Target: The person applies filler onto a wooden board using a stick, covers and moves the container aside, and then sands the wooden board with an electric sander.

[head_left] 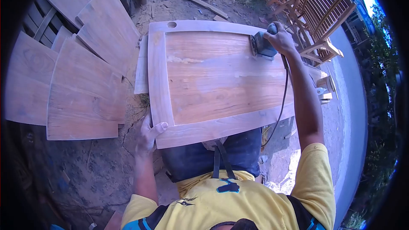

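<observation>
A framed wooden cabinet door lies across in front of me, with a round hole near its far left corner. My left hand grips its near left corner, thumb on top and the other fingers mostly hidden at the edge. At the far right of the door, my right hand is closed around the top of an electric sander. The sander rests on the panel beside the frame. Its black cord hangs down over the door's right part. Pale dust patches mark the panel.
Several wooden panels lean in a stack at the left. Slatted wooden chairs stand at the far right. A long plank lies on the dirt behind the door. A bucket stands at the right, near the paved road.
</observation>
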{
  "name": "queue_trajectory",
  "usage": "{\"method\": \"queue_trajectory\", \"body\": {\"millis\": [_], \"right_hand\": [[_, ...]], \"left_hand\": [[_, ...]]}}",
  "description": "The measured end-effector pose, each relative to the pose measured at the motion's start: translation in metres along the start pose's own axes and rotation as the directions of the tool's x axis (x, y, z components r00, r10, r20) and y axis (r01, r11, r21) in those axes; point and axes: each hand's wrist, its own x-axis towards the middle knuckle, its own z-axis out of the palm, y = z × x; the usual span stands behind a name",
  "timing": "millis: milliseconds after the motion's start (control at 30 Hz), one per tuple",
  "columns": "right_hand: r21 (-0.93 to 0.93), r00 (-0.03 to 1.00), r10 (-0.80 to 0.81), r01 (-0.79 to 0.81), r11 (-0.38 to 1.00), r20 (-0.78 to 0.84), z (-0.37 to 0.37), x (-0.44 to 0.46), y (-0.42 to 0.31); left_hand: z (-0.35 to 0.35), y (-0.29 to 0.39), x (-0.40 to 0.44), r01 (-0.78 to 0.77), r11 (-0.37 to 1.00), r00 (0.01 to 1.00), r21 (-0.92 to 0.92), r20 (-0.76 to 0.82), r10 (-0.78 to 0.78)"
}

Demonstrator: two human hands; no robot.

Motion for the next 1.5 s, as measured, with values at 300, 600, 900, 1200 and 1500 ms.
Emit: {"method": "queue_trajectory", "body": {"millis": [300,600,900,1200,1500], "right_hand": [[0.169,0.957,-0.281,0.267,0.949,0.067,0.013,-0.056,-0.189],[0.253,0.914,-0.404,0.382,0.889,0.042,0.023,-0.072,-0.216],[0.097,0.99,-0.144,0.144,0.985,-0.006,-0.008,-0.015,-0.009],[0.135,0.995,-0.062,0.051,0.989,0.073,-0.004,0.001,0.008],[0.154,0.941,-0.33,0.317,0.936,0.068,0.013,-0.06,-0.198]], "left_hand": [[-0.001,-0.002,0.0,0.002,0.996,0.999,-0.085,0.046,0.002],[-0.003,-0.01,-0.003,0.015,0.996,0.999,-0.088,-0.035,-0.018],[0.001,-0.004,-0.002,-0.004,0.999,1.0,-0.043,-0.021,0.003],[0.003,0.001,-0.001,-0.008,0.998,1.0,-0.06,0.011,0.008],[0.0,-0.008,0.001,-0.053,0.99,0.995,-0.128,0.077,0.063]]}}
